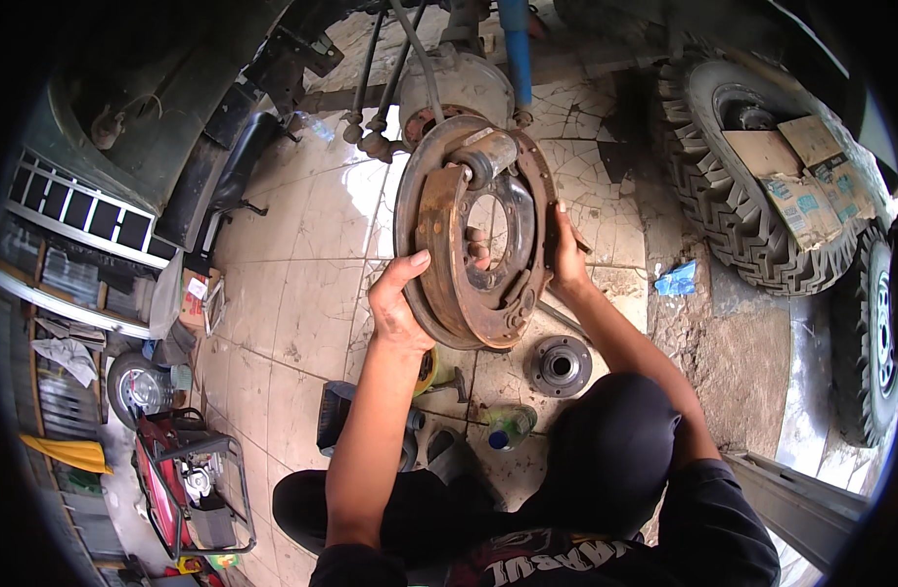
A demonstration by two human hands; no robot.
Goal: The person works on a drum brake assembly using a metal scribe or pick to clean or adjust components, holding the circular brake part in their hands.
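A rusty drum brake backing plate [405,225] is held up in front of me between both hands. A curved brake shoe [441,245] sits on its left side, and a wheel cylinder [488,157] is near its top. My left hand [400,303] grips the lower left edge, thumb on the front; its other fingers are mostly behind, and fingertips show through the centre hole. My right hand [567,254] closes on the right edge, its fingers partly hidden. Just beyond the plate is the axle end [456,88], which the plate partly covers.
On the tiled floor [292,313] below lie a round metal hub [561,366] and a plastic bottle [511,428]. A blue shock absorber [516,49] hangs at the top. Large tyres [708,196] bearing cardboard [796,181] stand right; a red-framed generator [190,484] stands left.
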